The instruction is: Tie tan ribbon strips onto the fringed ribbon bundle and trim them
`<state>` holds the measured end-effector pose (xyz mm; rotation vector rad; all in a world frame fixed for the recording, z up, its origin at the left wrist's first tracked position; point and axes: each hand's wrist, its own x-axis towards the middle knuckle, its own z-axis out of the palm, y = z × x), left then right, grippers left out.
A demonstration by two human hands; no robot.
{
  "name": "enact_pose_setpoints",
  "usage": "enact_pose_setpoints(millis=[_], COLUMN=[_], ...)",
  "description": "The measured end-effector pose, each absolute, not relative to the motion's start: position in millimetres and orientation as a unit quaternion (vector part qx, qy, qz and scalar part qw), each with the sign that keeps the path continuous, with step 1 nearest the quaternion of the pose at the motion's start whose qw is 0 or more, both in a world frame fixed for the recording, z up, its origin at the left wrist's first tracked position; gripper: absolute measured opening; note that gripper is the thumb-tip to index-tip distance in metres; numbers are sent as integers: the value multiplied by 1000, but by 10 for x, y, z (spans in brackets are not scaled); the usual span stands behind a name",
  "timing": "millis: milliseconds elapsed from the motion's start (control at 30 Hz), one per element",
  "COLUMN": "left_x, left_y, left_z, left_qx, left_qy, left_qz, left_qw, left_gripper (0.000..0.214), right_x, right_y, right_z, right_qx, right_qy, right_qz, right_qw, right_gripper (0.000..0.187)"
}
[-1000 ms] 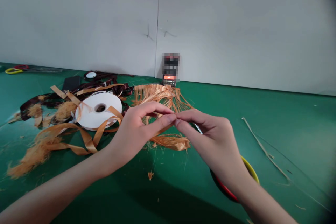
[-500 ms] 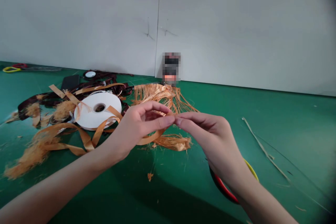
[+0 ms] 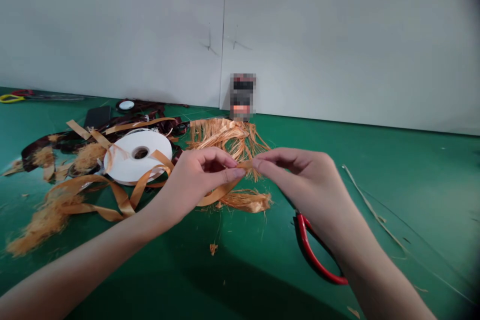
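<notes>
My left hand (image 3: 198,180) and my right hand (image 3: 300,180) meet above the green table (image 3: 393,155), each pinching the end of an orange ribbon (image 3: 221,191). The ribbon curves down and left from my fingers toward a white ribbon spool (image 3: 138,155). Below my hands lies a frayed orange ribbon piece (image 3: 245,201). Behind them sits a bundle of shredded orange strands (image 3: 228,135). Red-handled scissors (image 3: 313,255) lie under my right wrist, partly hidden by it.
Loose orange ribbon loops (image 3: 90,200) and frayed tufts (image 3: 33,227) lie at the left with dark ribbon scraps (image 3: 67,140). A dark phone (image 3: 96,116) lies behind them. A small blurred object (image 3: 242,96) stands by the wall. Thin strands (image 3: 371,207) lie at the right.
Both hands rose slightly and my right hand shifted right, pulling a short stretch of ribbon between the two pinches. The scissors handle under my right wrist shows more.
</notes>
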<state>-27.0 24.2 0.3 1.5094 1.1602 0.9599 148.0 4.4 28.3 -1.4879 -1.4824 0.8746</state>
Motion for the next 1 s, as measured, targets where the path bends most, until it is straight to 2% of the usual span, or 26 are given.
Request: enact_pose_setpoints(millis=[167,267,367,433,533,633,767,1000], left_x=[-250,-236,-237,-243,-248,-242,-230,-243], left_y=[226,215,205,198,187,177,177,195], left_z=[-19,-23,-27,-28,-20,1,18,0], left_qx=[602,593,586,573,546,526,518,525], left_qy=[482,469,459,468,478,474,472,492], left_qz=[399,394,382,374,374,369,369,369], left_qw=[497,523,548,559,577,602,611,588], left_gripper=[13,12,13,16,20,17,16,20], right_x=[1598,1583,1541,1541,1587,1613,1558,1598], right_y=[115,111,104,112,126,108,65,122], right_z=[436,462,427,401,396,425,444,417], right_qx=[-603,-575,-549,-552,-578,-590,-588,-613], right_qy=[-595,-639,-671,-669,-642,-635,-644,-609], right_qz=[290,340,375,356,316,356,390,320], right_qw=[445,381,327,349,393,348,293,389], right_gripper=[11,24,15,9,18,33,29,26])
